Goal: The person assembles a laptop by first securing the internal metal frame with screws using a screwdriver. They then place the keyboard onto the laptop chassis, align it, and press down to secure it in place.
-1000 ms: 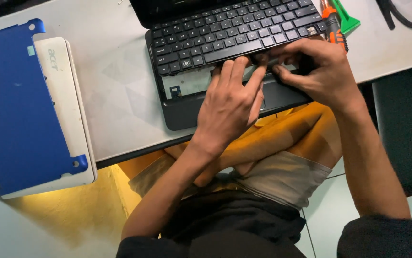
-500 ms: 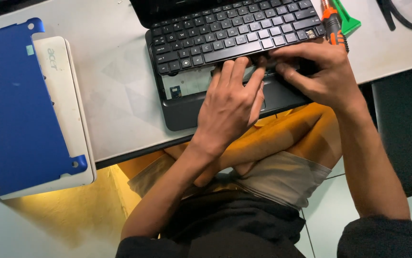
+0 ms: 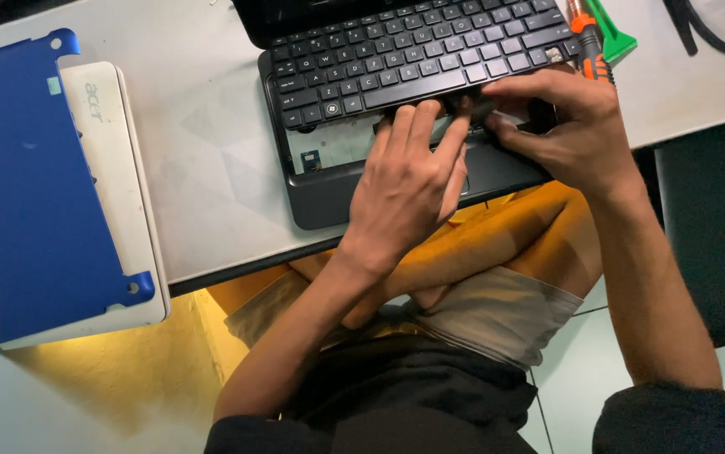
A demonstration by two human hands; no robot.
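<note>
1. Left hand (image 3: 409,181) lies flat, fingers stretched out together, pressing on the black laptop (image 3: 396,101) just below the keyboard (image 3: 413,55); it grips nothing.
2. Right hand (image 3: 568,126) is curled, fingertips tucked at the keyboard's lower right edge; whether it pinches anything, I cannot tell.
3. The laptop sits at the near edge of the pale counter (image 3: 203,143), above the person's knees.
4. An orange-handled screwdriver (image 3: 588,42) and a green pry tool (image 3: 613,34) lie just beside the right hand.
5. Well to the left: a blue laptop cover (image 3: 26,176) over a white one (image 3: 123,168).
</note>
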